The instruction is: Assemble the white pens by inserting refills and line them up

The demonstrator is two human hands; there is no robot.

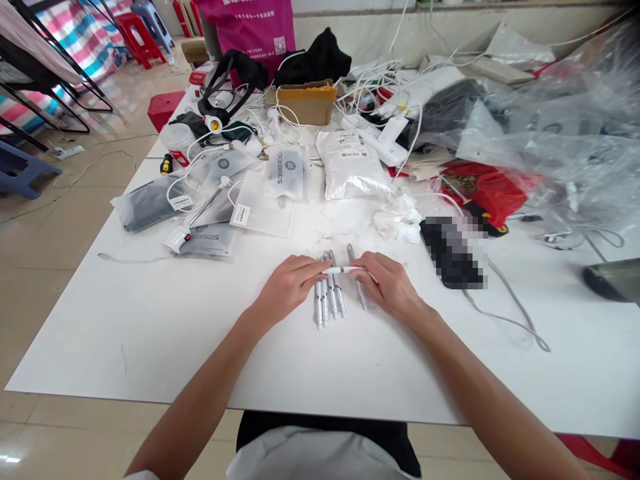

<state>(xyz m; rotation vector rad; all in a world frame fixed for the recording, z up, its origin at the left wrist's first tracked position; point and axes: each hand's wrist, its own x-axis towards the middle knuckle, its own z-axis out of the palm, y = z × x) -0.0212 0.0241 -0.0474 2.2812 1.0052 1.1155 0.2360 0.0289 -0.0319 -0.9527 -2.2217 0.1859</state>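
Note:
Between my two hands a white pen [337,270] is held level above the table. The fingers of my left hand [289,285] close on its left end, and those of my right hand [384,280] close on its right end. Beneath it several silver-and-white pens [329,300] lie side by side on the tabletop, their upper parts partly hidden by my left fingers. One more pen [361,293] lies apart from that row, close by my right hand, which covers its middle.
Packaged pouches [210,240] lie at the left on the white table [150,347]. A white plastic parcel [347,163], crumpled tissue [399,219] and a small cardboard box [305,103] are farther back. At right are a pixelated dark phone-like object [453,257], a cable [515,300] and clear plastic bags [560,147].

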